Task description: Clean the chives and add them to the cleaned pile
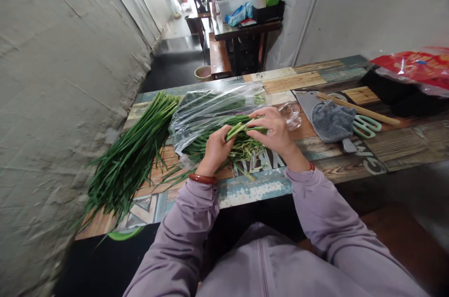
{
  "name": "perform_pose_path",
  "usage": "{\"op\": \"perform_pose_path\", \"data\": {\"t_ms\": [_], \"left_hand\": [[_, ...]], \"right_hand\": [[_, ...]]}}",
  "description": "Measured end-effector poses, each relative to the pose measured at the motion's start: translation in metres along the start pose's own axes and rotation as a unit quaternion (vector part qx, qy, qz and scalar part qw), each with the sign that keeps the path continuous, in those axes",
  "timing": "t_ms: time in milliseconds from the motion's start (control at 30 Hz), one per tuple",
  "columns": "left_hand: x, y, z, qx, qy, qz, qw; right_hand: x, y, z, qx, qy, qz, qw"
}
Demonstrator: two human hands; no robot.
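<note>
My left hand [216, 148] is closed around a few stalks of garlic chives [234, 132], their pale ends poking up past the thumb. At the right side of the same stalks, my right hand [272, 131] has its fingers and thumb bent round them. Just beyond both hands lies a clear plastic bag [206, 109] with more chives inside and spilling out. Below my fingers are pale, withered scraps [248, 151]. A large bundle of chives [136, 154] stretches along the table's left end, leaves toward me.
To the right, a grey cloth [333, 120] partly covers a cleaver [306, 103], beside green-handled scissors [368, 126] and wooden chopsticks [361, 109]. A red plastic bag [416, 68] lies at the far right. Rough walls flank the table [259, 191]; another table [245, 30] stands beyond.
</note>
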State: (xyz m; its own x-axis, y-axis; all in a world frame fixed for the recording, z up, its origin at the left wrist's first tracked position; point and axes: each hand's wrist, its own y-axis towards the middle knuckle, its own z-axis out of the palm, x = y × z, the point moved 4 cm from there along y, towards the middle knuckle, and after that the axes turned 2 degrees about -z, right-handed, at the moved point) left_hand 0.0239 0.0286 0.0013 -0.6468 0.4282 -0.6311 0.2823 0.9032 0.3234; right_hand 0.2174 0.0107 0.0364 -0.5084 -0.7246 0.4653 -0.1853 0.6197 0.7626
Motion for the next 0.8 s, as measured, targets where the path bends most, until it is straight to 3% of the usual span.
{"op": "perform_pose_path", "data": {"t_ms": [133,267,433,600,800], "left_hand": [[-0.001,0.000,0.000,0.009,0.007,0.001,1.000],[-0.004,0.000,0.000,0.025,0.004,0.005,1.000],[-0.003,0.000,0.001,0.022,0.014,0.017,1.000],[-0.001,-0.001,0.004,0.022,0.031,0.023,0.999],[-0.003,0.000,0.002,0.019,0.028,0.016,0.999]], "right_hand": [[0.002,-0.003,0.012,0.083,-0.089,-0.016,0.992],[-0.008,-0.007,0.018,0.105,-0.095,0.013,0.990],[-0.018,-0.008,0.027,0.070,0.000,0.057,0.996],[-0.021,-0.011,0.037,0.028,0.006,0.138,0.990],[-0.040,-0.014,0.028,-0.073,0.115,0.279,0.951]]}}
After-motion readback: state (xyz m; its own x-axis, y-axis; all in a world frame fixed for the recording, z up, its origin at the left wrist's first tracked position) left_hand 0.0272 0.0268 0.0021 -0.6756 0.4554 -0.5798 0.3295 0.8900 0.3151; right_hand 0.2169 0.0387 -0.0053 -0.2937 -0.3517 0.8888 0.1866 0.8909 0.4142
